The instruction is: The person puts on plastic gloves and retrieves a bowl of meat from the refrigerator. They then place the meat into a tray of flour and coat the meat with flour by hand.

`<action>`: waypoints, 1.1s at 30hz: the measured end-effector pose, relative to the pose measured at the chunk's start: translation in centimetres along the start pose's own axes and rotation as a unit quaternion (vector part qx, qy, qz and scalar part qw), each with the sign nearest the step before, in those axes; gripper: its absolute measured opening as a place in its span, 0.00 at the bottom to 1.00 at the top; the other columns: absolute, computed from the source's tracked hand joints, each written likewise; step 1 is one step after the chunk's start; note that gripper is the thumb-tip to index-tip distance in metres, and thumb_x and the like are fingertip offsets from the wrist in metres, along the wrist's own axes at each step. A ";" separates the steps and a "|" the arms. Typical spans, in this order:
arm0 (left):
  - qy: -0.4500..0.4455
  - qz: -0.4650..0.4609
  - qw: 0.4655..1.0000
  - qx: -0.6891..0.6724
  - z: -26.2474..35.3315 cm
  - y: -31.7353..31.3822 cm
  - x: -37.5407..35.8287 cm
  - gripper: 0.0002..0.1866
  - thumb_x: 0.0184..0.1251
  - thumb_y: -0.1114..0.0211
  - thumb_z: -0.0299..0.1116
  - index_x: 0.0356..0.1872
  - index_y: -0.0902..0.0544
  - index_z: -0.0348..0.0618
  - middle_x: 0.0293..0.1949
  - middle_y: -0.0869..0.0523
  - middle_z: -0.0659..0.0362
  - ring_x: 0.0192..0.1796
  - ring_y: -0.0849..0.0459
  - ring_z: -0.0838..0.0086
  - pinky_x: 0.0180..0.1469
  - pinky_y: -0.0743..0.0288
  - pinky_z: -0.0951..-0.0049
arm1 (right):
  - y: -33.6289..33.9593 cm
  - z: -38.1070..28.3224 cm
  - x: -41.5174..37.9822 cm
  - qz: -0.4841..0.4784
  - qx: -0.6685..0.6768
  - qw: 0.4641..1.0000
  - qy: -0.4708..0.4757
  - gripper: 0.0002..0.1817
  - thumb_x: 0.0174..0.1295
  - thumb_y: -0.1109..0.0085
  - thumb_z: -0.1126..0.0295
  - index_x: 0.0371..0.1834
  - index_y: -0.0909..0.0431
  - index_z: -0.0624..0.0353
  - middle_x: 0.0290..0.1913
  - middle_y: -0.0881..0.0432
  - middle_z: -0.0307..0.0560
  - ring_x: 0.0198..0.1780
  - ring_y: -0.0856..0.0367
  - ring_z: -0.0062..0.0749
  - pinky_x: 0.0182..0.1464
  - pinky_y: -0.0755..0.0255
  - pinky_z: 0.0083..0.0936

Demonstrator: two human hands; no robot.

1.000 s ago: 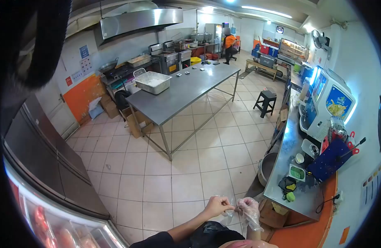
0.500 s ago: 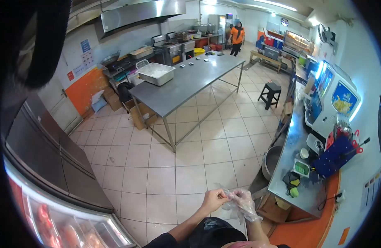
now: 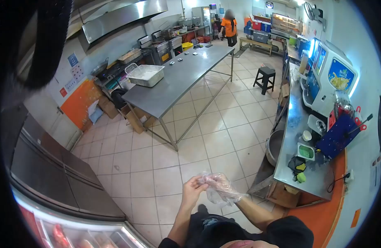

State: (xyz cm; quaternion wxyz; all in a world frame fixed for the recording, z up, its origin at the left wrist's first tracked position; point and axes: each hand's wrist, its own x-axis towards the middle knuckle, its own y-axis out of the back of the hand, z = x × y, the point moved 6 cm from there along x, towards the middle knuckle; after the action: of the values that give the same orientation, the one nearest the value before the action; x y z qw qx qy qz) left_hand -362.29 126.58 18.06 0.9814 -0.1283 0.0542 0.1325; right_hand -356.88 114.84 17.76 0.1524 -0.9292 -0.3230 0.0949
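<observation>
My right hand (image 3: 216,182) wears a clear, crinkled disposable plastic glove (image 3: 221,196), whose loose film hangs below the palm and toward the wrist. Bare, my left hand (image 3: 191,189) pinches the thin plastic at the right hand's fingertips. The right fingers are bent and closed on the film. Whether a second glove lies between the hands cannot be told, since the layers are see-through and overlap. Both hands are held in front of my body, above the tiled floor.
A long steel table (image 3: 174,82) bears a metal tray (image 3: 145,76). At right, a steel counter (image 3: 287,142) holds a green-filled container (image 3: 306,151) and a drink machine (image 3: 328,82). A black stool (image 3: 264,78), a lit display freezer (image 3: 74,231) and a person in orange (image 3: 229,28) are around.
Both hands have moved left and slightly up, closer together. The plastic now spreads loosely below the right hand. My view has turned a little, and the person at the back has shifted slightly.
</observation>
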 end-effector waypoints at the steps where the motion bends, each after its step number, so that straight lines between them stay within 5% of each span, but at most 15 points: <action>1: 0.000 0.025 1.000 -0.011 0.6 1.5 0.3 0.19 0.57 0.34 0.17 0.51 0.23 0.32 0.40 0.14 0.55 0.40 0.16 0.76 0.41 0.22 0.79 | -1.2 -0.6 1.3 -0.039 0.010 0.999 -0.012 0.14 0.67 0.46 0.66 0.48 0.19 0.65 0.26 0.19 0.41 0.27 0.25 0.20 0.31 0.29 0.21; 3: -0.038 0.070 0.997 -0.006 1.3 6.0 1.7 0.16 0.59 0.36 0.18 0.50 0.22 0.32 0.38 0.14 0.56 0.34 0.19 0.79 0.34 0.28 0.82 | -1.0 -0.6 7.5 -0.059 -0.275 0.953 -0.116 0.21 0.70 0.50 0.62 0.61 0.26 0.63 0.26 0.20 0.42 0.28 0.24 0.22 0.34 0.28 0.20; 5: -0.049 0.104 0.993 0.008 2.2 10.6 3.1 0.15 0.60 0.36 0.19 0.49 0.22 0.33 0.36 0.14 0.57 0.32 0.20 0.81 0.31 0.31 0.83 | -5.2 -8.9 14.9 -0.069 -0.268 0.957 0.091 0.32 0.69 0.53 0.53 0.70 0.41 0.62 0.28 0.21 0.42 0.30 0.24 0.25 0.39 0.28 0.22; 8: -0.078 0.118 0.988 0.064 5.6 16.2 5.0 0.08 0.62 0.36 0.22 0.42 0.19 0.33 0.33 0.14 0.57 0.30 0.21 0.83 0.29 0.34 0.82 | -12.8 -22.2 23.2 -0.019 -0.259 0.950 0.171 0.46 0.65 0.55 0.41 0.76 0.57 0.62 0.40 0.19 0.46 0.37 0.22 0.33 0.48 0.27 0.28; 10: -0.092 0.153 0.981 0.075 7.3 20.9 5.5 0.06 0.63 0.36 0.23 0.40 0.18 0.33 0.31 0.15 0.59 0.29 0.22 0.83 0.29 0.34 0.82 | -18.0 -25.9 25.8 -0.045 -0.277 0.931 0.234 0.43 0.65 0.54 0.42 0.75 0.52 0.58 0.41 0.18 0.44 0.41 0.21 0.31 0.52 0.29 0.26; 12: -0.108 0.199 0.970 0.083 9.0 23.7 5.1 0.05 0.63 0.37 0.23 0.38 0.18 0.33 0.30 0.16 0.60 0.28 0.23 0.83 0.30 0.33 0.82 | -22.6 -24.4 25.9 -0.183 -0.298 0.908 0.231 0.39 0.66 0.56 0.41 0.74 0.46 0.52 0.49 0.19 0.48 0.50 0.21 0.35 0.57 0.30 0.28; 14: -0.136 0.245 0.955 0.101 11.4 25.4 4.9 0.05 0.63 0.37 0.22 0.38 0.17 0.33 0.30 0.17 0.61 0.28 0.23 0.83 0.32 0.32 0.82 | -25.4 -17.9 27.2 -0.251 -0.433 0.803 0.324 0.40 0.64 0.54 0.38 0.73 0.43 0.50 0.65 0.29 0.54 0.66 0.31 0.44 0.65 0.36 0.36; 15: -0.135 0.240 0.958 0.082 12.2 25.9 5.2 0.05 0.62 0.38 0.22 0.37 0.18 0.33 0.30 0.17 0.61 0.30 0.23 0.82 0.34 0.31 0.82 | -26.1 -16.1 25.4 -0.308 -0.474 0.808 0.163 0.41 0.63 0.50 0.39 0.73 0.44 0.52 0.67 0.32 0.56 0.67 0.32 0.44 0.67 0.39 0.36; 17: -0.132 0.228 0.964 0.045 12.7 27.0 5.9 0.04 0.61 0.39 0.20 0.36 0.18 0.33 0.30 0.17 0.62 0.32 0.22 0.81 0.39 0.28 0.80 | -26.2 -6.0 27.0 -0.326 -0.339 0.860 0.198 0.42 0.58 0.38 0.45 0.72 0.41 0.52 0.56 0.23 0.52 0.56 0.23 0.40 0.60 0.32 0.36; 20: -0.086 0.191 0.978 0.002 9.1 30.1 8.2 0.05 0.60 0.40 0.18 0.37 0.19 0.33 0.32 0.17 0.62 0.37 0.19 0.78 0.43 0.27 0.78 | -24.7 -1.4 27.7 -0.382 -0.362 0.849 0.057 0.26 0.55 0.32 0.54 0.54 0.22 0.56 0.46 0.17 0.50 0.50 0.21 0.37 0.51 0.28 0.33; 23: -0.047 0.199 0.973 -0.106 8.9 30.0 10.1 0.04 0.61 0.39 0.20 0.36 0.19 0.33 0.31 0.17 0.62 0.37 0.19 0.78 0.42 0.27 0.77 | -22.2 2.0 30.5 -0.365 -0.279 0.885 0.074 0.14 0.56 0.33 0.60 0.37 0.18 0.59 0.35 0.16 0.47 0.39 0.20 0.33 0.45 0.27 0.29; 26: -0.039 0.242 0.963 -0.114 10.9 27.3 12.3 0.03 0.64 0.37 0.24 0.36 0.19 0.34 0.31 0.17 0.61 0.33 0.20 0.79 0.40 0.27 0.78 | -20.3 2.2 32.1 -0.351 -0.196 0.916 0.011 0.11 0.58 0.36 0.63 0.33 0.19 0.61 0.26 0.19 0.44 0.30 0.23 0.30 0.38 0.28 0.29; 29: -0.054 0.244 0.967 -0.044 9.9 28.6 15.3 0.05 0.66 0.37 0.26 0.35 0.20 0.32 0.30 0.17 0.60 0.31 0.21 0.80 0.37 0.27 0.79 | -19.7 0.3 33.3 -0.320 -0.327 0.889 0.009 0.11 0.59 0.37 0.64 0.32 0.21 0.63 0.24 0.21 0.46 0.28 0.24 0.28 0.34 0.30 0.30; 33: -0.056 0.259 0.964 -0.012 10.9 30.1 18.1 0.03 0.64 0.36 0.24 0.34 0.20 0.35 0.28 0.17 0.61 0.29 0.21 0.81 0.34 0.27 0.81 | -17.6 -1.0 36.8 -0.277 -0.336 0.895 0.098 0.12 0.60 0.38 0.64 0.29 0.21 0.64 0.24 0.22 0.47 0.28 0.25 0.28 0.33 0.31 0.31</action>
State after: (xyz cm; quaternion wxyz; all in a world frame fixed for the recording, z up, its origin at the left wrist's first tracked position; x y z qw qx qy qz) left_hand -352.36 161.97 18.81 0.9132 -0.1136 0.0294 0.3902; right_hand -338.26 150.91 21.87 -0.1174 -0.8024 -0.5636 -0.1571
